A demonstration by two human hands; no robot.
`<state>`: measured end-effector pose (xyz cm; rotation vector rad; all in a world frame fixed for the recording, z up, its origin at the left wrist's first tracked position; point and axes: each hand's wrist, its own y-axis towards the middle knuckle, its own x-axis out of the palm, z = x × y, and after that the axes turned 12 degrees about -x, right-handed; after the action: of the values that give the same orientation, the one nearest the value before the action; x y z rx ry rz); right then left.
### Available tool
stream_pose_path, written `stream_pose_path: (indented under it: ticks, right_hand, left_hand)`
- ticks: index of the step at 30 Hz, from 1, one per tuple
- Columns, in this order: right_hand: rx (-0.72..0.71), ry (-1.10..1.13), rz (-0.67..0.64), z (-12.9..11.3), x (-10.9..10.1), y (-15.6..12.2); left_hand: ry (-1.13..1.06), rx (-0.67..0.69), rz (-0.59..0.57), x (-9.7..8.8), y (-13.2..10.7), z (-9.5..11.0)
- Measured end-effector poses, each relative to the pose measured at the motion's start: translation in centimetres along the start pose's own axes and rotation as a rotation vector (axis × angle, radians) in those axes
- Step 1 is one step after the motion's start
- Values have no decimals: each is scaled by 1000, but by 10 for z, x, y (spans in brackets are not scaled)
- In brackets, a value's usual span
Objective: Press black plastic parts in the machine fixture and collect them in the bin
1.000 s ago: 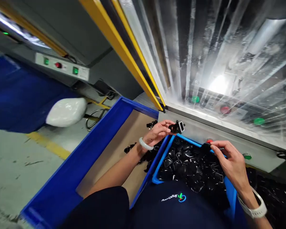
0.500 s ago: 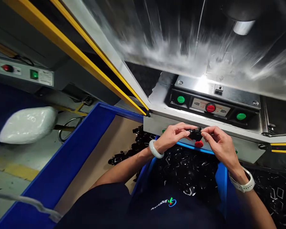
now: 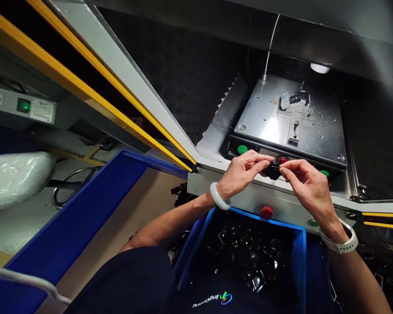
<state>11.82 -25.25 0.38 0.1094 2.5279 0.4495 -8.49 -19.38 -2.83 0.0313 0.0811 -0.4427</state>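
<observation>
A small glossy black plastic part (image 3: 272, 170) is pinched between my two hands, just in front of the machine's button panel. My left hand (image 3: 244, 172) grips its left end with thumb and fingers; a pale bangle circles that wrist. At its right end, the fingertips of my right hand (image 3: 309, 185) close on it, and a white watch band is on this wrist. Beyond the hands lies a metal fixture plate (image 3: 260, 111), with another black part (image 3: 299, 98) seated in its holder. My fingers partly cover the red button (image 3: 283, 161) and its label.
A blue bin (image 3: 300, 244) full of shiny black parts stands below my hands. Green buttons (image 3: 242, 149) flank the panel, and a red knob (image 3: 267, 211) sticks out from the machine front. Yellow-edged door frames (image 3: 144, 117) slant at the left. A plastic-wrapped stool (image 3: 18, 179) stands far left.
The shield or door that was blurred in motion over the fixture is now higher, exposing the plate and its seated part. My hands with the black part have come up before the buttons.
</observation>
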Motion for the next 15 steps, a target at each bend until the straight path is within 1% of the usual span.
stream_pose_path:
  ticks: [2, 4, 5, 7, 8, 9, 10, 12, 13, 14, 15]
  right_hand:
    - [-9, -61, 29, -2, -2, 5]
    - [-24, -116, 25, -3, -4, 9]
    - [-35, -130, -3, -2, -7, 13]
    - [-55, -116, -101, 0, -13, 27]
    - [-67, -111, -135, 2, -17, 38]
    - [-90, -127, -130, 4, -21, 53]
    - [-122, -173, -83, 8, -24, 71]
    - [-148, -355, 100, 17, -26, 116]
    - [-131, -453, 190, 24, -26, 141]
    - [-90, -528, 249, 31, -25, 164]
    - [-35, -570, 270, 38, -24, 186]
  left_hand:
    - [29, 66, 55, 2, 4, 3]
    - [81, 145, 81, 4, 9, 4]
    - [121, 178, 89, 4, 12, 3]
    - [193, 212, 108, 4, 23, 3]
    - [203, 207, 119, 2, 31, 4]
    - [187, 187, 127, 1, 40, 5]
    - [148, 161, 136, -1, 51, 7]
    - [47, 110, 162, -4, 75, 12]
    - [7, 95, 182, -4, 89, 16]
    - [-20, 88, 204, -5, 102, 20]
    - [-36, 84, 230, -4, 116, 24]
